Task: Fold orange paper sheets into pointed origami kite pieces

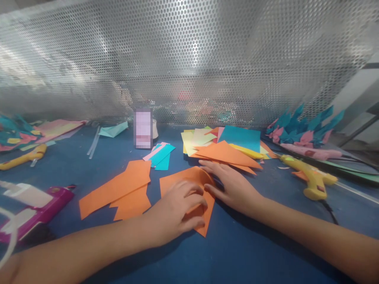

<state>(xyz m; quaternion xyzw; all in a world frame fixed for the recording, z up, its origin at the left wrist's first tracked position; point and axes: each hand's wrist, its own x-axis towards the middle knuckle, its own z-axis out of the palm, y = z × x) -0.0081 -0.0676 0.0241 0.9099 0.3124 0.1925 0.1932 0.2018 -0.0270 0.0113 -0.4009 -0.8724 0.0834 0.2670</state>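
An orange paper sheet (171, 185) lies on the blue table (237, 248) in front of me, partly folded with one edge curled up. My left hand (174, 213) rests on its lower part with the fingers bent and pressing the paper down. My right hand (229, 183) lies flat at the sheet's right edge, fingers stretched out over the raised fold. Two more orange paper pieces (124, 189) lie just to the left of the sheet.
A stack of coloured papers (227, 146) sits behind my right hand. A yellow glue gun (310, 179) lies at right, another (23, 157) at left. A pink glue gun (44, 207) and cyan strips (161, 156) are nearby. Paper craft pieces (302, 128) lean by the perforated metal wall (189, 59).
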